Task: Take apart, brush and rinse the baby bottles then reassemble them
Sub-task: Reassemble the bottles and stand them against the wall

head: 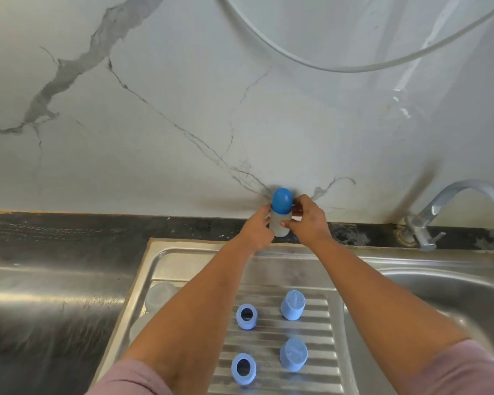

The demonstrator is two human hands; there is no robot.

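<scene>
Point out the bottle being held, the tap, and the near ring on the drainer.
bottle [280,223], head view, on its clear body between the hands.
tap [439,205], head view, on the rising metal spout.
near ring [243,367], head view, on its blue top edge.

Glossy steel drainboard [277,374], translucent plastic bottle [280,225]

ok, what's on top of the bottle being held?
A dark blue domed cap sits on the clear bottle, gripped by the left hand and right hand. Whatever is under the cap is hidden.
</scene>
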